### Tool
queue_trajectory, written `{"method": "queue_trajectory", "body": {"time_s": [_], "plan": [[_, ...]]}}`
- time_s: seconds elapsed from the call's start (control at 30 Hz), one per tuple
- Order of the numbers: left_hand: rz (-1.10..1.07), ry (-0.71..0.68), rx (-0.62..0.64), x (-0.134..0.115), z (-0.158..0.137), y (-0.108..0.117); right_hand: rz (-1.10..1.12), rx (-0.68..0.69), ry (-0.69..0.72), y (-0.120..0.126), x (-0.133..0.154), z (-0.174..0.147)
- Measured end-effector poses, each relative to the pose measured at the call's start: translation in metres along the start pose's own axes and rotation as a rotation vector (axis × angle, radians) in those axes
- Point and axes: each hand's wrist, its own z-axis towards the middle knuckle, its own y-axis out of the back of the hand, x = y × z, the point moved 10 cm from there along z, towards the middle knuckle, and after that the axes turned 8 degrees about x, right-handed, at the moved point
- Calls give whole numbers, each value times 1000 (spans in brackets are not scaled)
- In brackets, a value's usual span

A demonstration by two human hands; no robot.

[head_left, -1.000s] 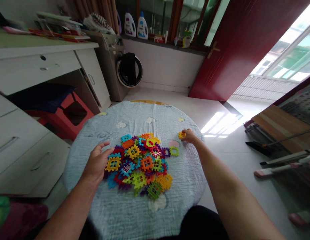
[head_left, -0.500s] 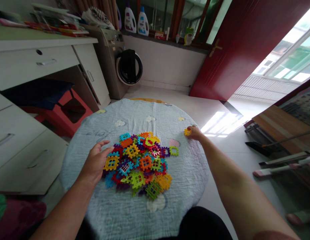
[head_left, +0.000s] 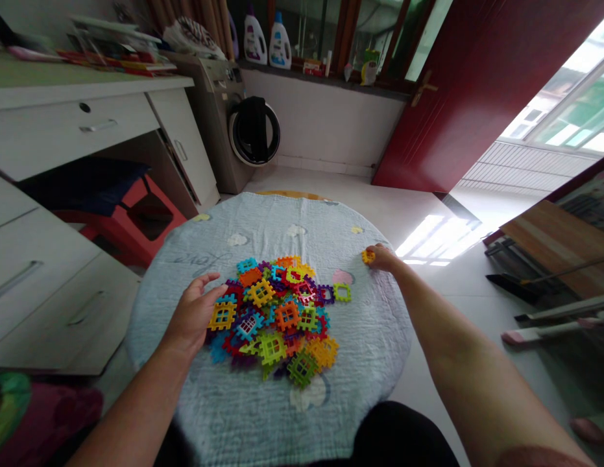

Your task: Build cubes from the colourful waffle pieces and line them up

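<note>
A heap of colourful plastic interlocking building pieces [head_left: 275, 314], square with notched edges and window-like openings, lies in the middle of a round cloth-covered table [head_left: 224, 408]. At the heap's left side is my left hand [head_left: 197, 308], its fingers apart, beside a yellow window piece [head_left: 222, 316]. My right hand [head_left: 381, 257] is near the table's right edge, with its fingers closed on a small yellow-orange building piece [head_left: 368, 257]. A light green square frame [head_left: 341, 292] and a purple one [head_left: 325, 294] lie at the heap's right side.
A red stool [head_left: 156, 207] stands by white drawers [head_left: 43, 279] on the left. Behind the table is a washing machine [head_left: 218, 123] with its door open. A red door [head_left: 442, 97] is at the right, and a broom and dustpan [head_left: 510, 285] lie beyond the table.
The whole view has shifted slightly to the right. Both hands and the pieces keep nearly the same places relative to the table.
</note>
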Motion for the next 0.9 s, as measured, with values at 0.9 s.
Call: {"method": "queue_trajectory", "body": {"time_s": [0.9], "plan": [[42, -62, -5, -10, -5, -2, 206, -242, -14, 40, 5, -36]]}}
